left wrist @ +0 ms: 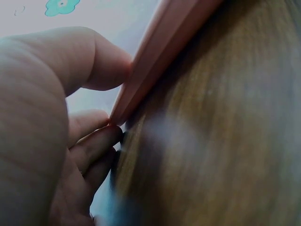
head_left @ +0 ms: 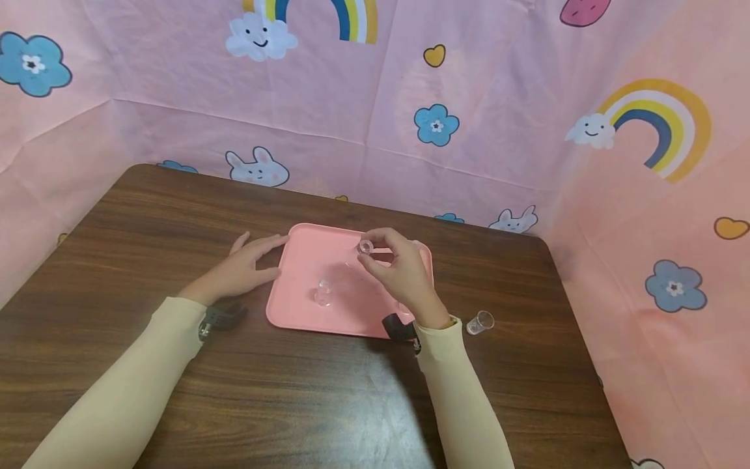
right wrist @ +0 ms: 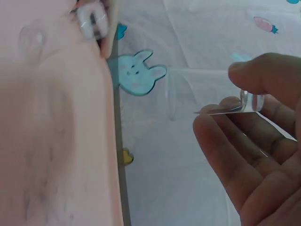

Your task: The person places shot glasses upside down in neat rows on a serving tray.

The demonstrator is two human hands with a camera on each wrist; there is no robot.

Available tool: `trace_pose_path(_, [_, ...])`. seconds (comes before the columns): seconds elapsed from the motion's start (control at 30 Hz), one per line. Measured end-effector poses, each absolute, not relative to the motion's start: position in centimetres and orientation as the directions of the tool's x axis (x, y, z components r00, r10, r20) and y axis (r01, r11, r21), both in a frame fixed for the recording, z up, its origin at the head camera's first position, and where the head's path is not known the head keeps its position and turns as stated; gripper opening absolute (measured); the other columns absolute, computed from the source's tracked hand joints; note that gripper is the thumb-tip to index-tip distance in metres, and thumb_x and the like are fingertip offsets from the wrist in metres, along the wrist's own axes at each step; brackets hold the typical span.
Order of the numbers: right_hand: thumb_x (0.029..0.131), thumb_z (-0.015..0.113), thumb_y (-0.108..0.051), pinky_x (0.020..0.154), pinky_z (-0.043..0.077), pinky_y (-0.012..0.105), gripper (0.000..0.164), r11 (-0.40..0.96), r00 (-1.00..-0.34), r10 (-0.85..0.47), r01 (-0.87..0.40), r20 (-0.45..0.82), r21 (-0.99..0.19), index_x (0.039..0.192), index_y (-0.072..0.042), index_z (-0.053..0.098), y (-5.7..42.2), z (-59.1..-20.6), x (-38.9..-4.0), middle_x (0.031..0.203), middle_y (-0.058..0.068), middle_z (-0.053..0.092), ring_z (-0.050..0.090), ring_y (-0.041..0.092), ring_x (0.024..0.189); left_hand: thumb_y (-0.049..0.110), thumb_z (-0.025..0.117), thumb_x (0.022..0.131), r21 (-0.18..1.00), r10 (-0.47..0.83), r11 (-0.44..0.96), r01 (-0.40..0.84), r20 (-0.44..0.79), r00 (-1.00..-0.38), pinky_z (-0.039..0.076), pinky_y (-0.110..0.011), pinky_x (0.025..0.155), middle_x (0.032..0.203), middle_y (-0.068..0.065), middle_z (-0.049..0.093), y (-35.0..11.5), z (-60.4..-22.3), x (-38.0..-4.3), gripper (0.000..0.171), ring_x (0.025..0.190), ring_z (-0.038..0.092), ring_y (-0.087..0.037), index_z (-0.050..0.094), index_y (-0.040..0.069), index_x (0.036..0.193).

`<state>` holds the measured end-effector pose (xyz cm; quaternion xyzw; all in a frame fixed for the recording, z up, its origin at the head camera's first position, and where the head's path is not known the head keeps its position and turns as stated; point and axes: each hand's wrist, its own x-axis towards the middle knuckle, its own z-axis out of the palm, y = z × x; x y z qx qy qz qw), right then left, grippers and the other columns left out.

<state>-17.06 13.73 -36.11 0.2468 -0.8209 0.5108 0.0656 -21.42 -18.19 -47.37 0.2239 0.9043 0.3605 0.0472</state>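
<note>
My right hand (head_left: 404,270) holds a small clear shot glass (head_left: 366,247) over the pink tray (head_left: 305,244), thumb on one side and fingers on the other. Its thick base faces the head camera; in the right wrist view the clear glass (right wrist: 252,100) lies sideways in the grip, rim pointing away from the palm. My left hand (head_left: 237,268) rests at the tray's left edge with loosely extended fingers. In the left wrist view, the thumb (left wrist: 108,66) and fingertips touch the tray's rim (left wrist: 146,61). Another clear glass (head_left: 323,294) stands on the tray's left half.
On the table (head_left: 328,397), right of the tray, stands one more clear shot glass (head_left: 480,323), close to the right sleeve. My right hand and wrist partly cover the tray's right side, where clear edges show. Patterned pink cloth (head_left: 375,104) hangs behind and beside the table.
</note>
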Motion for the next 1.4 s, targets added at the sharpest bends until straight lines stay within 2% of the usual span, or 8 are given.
trace_pose_path(0.17, [0.082, 0.072, -0.003, 0.082, 0.057, 0.038, 0.025, 0.397, -0.866, -0.348, -0.483, 0.359, -0.78, 0.106, -0.006, 0.063, 15.3, -38.3, -18.2, 0.096, 0.005, 0.066, 0.064, 0.019, 0.093, 0.032, 0.065, 0.089, 0.667, 0.438, 0.649, 0.367, 0.067, -0.896, -0.011, -0.049, 0.115, 0.151, -0.006, 0.036, -18.2, -47.2, -21.4, 0.067, 0.14, 0.028, -0.03, 0.035, 0.018, 0.147])
trace_pose_path(0.33, [0.084, 0.07, -0.003, 0.084, 0.056, 0.044, 0.023, 0.433, -0.864, -0.37, -0.486, 0.343, -0.759, 0.105, -0.006, 0.062, 14.9, -39.0, -18.5, 0.095, 0.002, 0.064, 0.062, 0.015, 0.093, 0.032, 0.065, 0.088, 0.666, 0.432, 0.654, 0.358, 0.06, -0.9, -0.012, -0.048, 0.116, 0.151, -0.006, 0.035, -18.3, -47.1, -21.4, 0.067, 0.141, 0.027, -0.029, 0.035, 0.019, 0.147])
trace_pose_path(0.47, [0.086, 0.067, -0.006, 0.087, 0.055, 0.042, 0.022, 0.453, -0.865, -0.407, -0.471, 0.295, -0.757, 0.107, -0.007, 0.06, 13.6, -39.5, -18.9, 0.098, 0.001, 0.062, 0.061, 0.014, 0.096, 0.033, 0.065, 0.089, 0.664, 0.437, 0.656, 0.359, 0.054, -0.898, -0.012, -0.047, 0.116, 0.152, -0.005, 0.034, -18.4, -47.3, -21.5, 0.068, 0.141, 0.026, -0.029, 0.034, 0.02, 0.148])
trace_pose_path(0.73, [0.086, 0.068, -0.005, 0.086, 0.055, 0.03, 0.022, 0.504, -0.867, -0.45, -0.442, 0.211, -0.741, 0.107, -0.003, 0.06, 11.4, -40.6, -20.2, 0.098, 0.003, 0.063, 0.061, 0.015, 0.096, 0.034, 0.065, 0.089, 0.66, 0.456, 0.639, 0.394, 0.087, -0.886, -0.01, -0.048, 0.116, 0.15, -0.006, 0.037, -17.8, -47.3, -21.6, 0.066, 0.139, 0.03, -0.028, 0.036, 0.02, 0.147])
trace_pose_path(0.93, [0.087, 0.068, -0.01, 0.083, 0.054, 0.021, 0.018, 0.585, -0.872, -0.468, -0.428, 0.145, -0.689, 0.104, -0.007, 0.062, 10.9, -41.5, -20.5, 0.098, 0.002, 0.064, 0.063, 0.013, 0.097, 0.035, 0.063, 0.09, 0.658, 0.467, 0.637, 0.402, 0.086, -0.88, -0.009, -0.048, 0.116, 0.15, -0.006, 0.036, -17.5, -47.4, -21.5, 0.066, 0.139, 0.03, -0.029, 0.035, 0.019, 0.147])
trace_pose_path(1.17, [0.086, 0.069, -0.008, 0.085, 0.054, 0.024, 0.021, 0.566, -0.861, -0.49, -0.431, 0.133, -0.703, 0.105, -0.006, 0.062, 10.5, -41.8, -20.7, 0.098, 0.004, 0.065, 0.064, 0.016, 0.097, 0.029, 0.065, 0.089, 0.654, 0.456, 0.637, 0.407, 0.105, -0.884, -0.008, -0.05, 0.116, 0.15, -0.01, 0.037, -17.7, -47.1, -21.3, 0.066, 0.139, 0.03, -0.031, 0.037, 0.014, 0.146])
trace_pose_path(1.4, [0.086, 0.068, -0.013, 0.093, 0.05, 0.028, 0.036, 0.572, -0.818, -0.549, -0.52, 0.175, -0.635, 0.119, -0.004, 0.057, 12.3, -40.5, -19.6, 0.113, 0.006, 0.061, 0.059, 0.018, 0.104, 0.028, 0.065, 0.089, 0.652, 0.442, 0.65, 0.391, 0.094, -0.892, -0.007, -0.051, 0.116, 0.15, -0.01, 0.037, -18.2, -47.1, -21.1, 0.065, 0.139, 0.03, -0.031, 0.037, 0.014, 0.146])
